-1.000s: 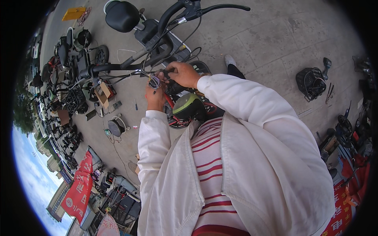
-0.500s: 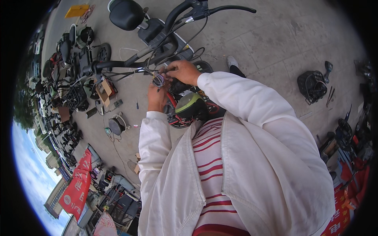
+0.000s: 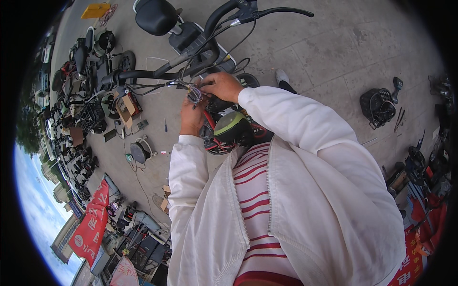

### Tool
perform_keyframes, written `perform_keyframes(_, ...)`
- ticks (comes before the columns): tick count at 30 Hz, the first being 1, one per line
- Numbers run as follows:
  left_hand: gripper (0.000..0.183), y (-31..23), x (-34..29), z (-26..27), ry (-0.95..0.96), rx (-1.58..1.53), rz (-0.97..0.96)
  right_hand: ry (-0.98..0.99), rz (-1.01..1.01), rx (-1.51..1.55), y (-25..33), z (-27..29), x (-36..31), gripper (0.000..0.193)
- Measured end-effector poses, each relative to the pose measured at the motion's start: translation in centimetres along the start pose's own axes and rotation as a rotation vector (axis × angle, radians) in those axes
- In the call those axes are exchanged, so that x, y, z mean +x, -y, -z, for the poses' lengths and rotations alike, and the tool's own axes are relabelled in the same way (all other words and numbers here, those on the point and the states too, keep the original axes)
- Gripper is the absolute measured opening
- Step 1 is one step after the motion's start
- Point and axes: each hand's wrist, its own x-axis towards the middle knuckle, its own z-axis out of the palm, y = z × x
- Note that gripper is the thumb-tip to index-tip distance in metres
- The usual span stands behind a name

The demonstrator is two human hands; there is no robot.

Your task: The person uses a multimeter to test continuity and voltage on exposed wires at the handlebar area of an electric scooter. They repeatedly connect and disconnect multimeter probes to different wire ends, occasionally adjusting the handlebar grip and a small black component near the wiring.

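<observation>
At the front of an electric scooter, both my hands meet over a bundle of thin wires [image 3: 194,95]. My left hand [image 3: 192,117] is closed around the bundle from below. From the right, my right hand [image 3: 223,86] pinches at the wires' upper end; its fingertips are partly hidden. Just beyond them runs the black handlebar [image 3: 148,75], cables hanging off it, with a brake lever [image 3: 286,10] at its far right end. Behind the bar is the black seat [image 3: 155,18]. Close to my chest, below the hands, sits a rounded green-and-black part [image 3: 230,125].
Parked scooters [image 3: 81,62] crowd the left. An open cardboard box [image 3: 126,110], a screwdriver [image 3: 165,125] and a round dark part [image 3: 140,151] lie on the paving. A black basket [image 3: 378,106] and a power tool [image 3: 397,88] rest at right. A white shoe [image 3: 282,76] shows beyond my right forearm.
The view has shifted slightly, so the scooter sits a little farther right in the picture. Both hands stay at the wire bundle, with barely any visible finger movement.
</observation>
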Motion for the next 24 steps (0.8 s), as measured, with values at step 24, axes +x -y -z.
perform_keyframes(24, 0.031, -4.3, -1.8, 0.7, -0.050, 0.403, -0.160, 0.002, 0.150, 0.039, -1.3, 0.0, 0.8, 0.024)
